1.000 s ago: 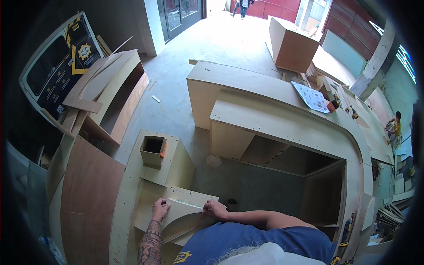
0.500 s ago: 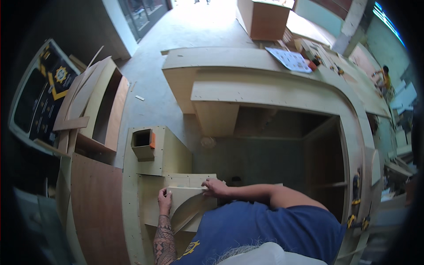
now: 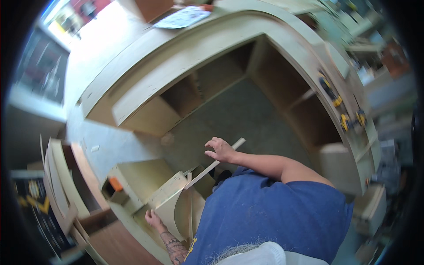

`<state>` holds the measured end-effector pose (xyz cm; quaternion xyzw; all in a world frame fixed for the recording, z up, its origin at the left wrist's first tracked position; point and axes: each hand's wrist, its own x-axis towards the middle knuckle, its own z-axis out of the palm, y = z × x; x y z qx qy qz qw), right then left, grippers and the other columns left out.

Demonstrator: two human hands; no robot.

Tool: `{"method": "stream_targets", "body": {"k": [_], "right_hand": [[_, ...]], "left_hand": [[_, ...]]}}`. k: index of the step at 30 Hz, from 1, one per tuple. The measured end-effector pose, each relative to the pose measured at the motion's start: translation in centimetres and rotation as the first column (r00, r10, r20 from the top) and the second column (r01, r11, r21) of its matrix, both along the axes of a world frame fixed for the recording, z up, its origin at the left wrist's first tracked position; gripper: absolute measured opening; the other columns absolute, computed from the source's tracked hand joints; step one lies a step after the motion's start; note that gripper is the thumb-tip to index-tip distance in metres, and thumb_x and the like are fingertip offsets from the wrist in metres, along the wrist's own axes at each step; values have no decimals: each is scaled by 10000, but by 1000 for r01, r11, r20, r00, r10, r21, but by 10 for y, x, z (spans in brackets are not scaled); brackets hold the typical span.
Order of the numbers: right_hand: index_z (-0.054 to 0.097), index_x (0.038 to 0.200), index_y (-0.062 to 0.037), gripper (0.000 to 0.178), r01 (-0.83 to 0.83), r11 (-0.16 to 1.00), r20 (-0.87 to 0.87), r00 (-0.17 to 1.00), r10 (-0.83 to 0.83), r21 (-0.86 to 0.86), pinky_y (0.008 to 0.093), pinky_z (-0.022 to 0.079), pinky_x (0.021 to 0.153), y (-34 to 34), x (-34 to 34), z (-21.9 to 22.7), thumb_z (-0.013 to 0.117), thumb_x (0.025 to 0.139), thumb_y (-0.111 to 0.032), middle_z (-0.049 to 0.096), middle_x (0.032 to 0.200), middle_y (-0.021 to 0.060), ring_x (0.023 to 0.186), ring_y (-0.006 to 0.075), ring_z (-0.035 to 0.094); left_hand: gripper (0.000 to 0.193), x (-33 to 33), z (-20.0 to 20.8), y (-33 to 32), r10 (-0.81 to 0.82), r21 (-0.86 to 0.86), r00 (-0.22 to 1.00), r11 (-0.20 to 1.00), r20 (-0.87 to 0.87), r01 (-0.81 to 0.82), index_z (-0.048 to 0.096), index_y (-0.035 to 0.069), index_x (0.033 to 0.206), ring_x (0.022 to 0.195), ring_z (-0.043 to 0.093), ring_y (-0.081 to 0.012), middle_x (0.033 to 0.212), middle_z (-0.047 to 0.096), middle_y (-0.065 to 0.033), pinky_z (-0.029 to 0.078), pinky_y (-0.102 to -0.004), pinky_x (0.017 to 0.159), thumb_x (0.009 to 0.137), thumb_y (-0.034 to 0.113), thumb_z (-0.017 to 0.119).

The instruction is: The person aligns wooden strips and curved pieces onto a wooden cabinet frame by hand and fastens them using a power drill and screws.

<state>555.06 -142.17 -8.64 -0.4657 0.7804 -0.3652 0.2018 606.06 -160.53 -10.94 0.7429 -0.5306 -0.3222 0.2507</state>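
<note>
My left hand [image 3: 153,219] is closed on the outer corner of a pale plywood panel [image 3: 170,213] with a curved cutout. My right hand [image 3: 222,150] is raised, its fingers apart with nothing in them. Just below it a long thin wooden strip [image 3: 215,164] slants across, its lower end meeting the panel's upper edge. A thinner wood piece [image 3: 190,207] shows in the curved opening. Behind the panel is a plywood box [image 3: 141,179] with an orange item [image 3: 115,183] in its square opening.
A large curved plywood counter [image 3: 194,66] with hollow compartments wraps around the far side and right. On its right end lie a yellow-and-black power tool [image 3: 330,92] and further drills [image 3: 349,121]. A printed sheet [image 3: 182,17] rests on the top. Plywood cabinets [image 3: 75,176] stand at left.
The view has swung to the right. My right hand has lifted away from the panel and opened; the slanting strip now shows beneath it. My left hand remains at the panel's corner.
</note>
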Motion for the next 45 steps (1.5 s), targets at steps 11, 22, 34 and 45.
{"method": "stream_targets", "body": {"k": [11, 22, 34, 45], "right_hand": [[760, 968, -53, 182, 743, 612, -131, 601, -788, -272, 457, 559, 900, 292, -174, 13, 775, 845, -186, 698, 1037, 187, 990, 355, 673], [583, 1437, -42, 838, 937, 349, -532, 290, -795, -11, 464, 499, 1096, 774, -459, 128, 935, 722, -302, 676, 1372, 232, 1272, 390, 640], [665, 1221, 4, 622, 837, 527, -148, 546, -825, 149, 381, 571, 856, 632, -403, 164, 901, 648, -42, 731, 998, 86, 886, 204, 704], [638, 1270, -29, 396, 476, 879, 796, 525, -301, 19, 321, 623, 791, 316, -355, 152, 810, 942, -169, 729, 1085, 78, 902, 185, 736]], "left_hand": [[445, -217, 43, -14, -275, -384, 946, 865, 172, 321, 577, -14, 1464, 1143, 666, -322, 1274, 671, -222, 548, -422, 998, 1064, 166, 654], [337, -573, 122, 322, -932, -227, 327, 356, -154, 907, 663, 88, 1358, 1069, 703, -217, 1210, 696, -110, 576, -380, 937, 1022, 63, 665], [227, -654, 139, 388, -980, -292, 61, 116, -191, 949, 736, 84, 1223, 972, 735, -306, 1075, 735, -123, 602, -398, 859, 1005, 105, 678], [989, -708, 146, 344, -999, -534, 13, 37, -49, 845, 237, 105, 1692, 1302, 575, -429, 1386, 591, -236, 509, -495, 1096, 872, 75, 789]]}}
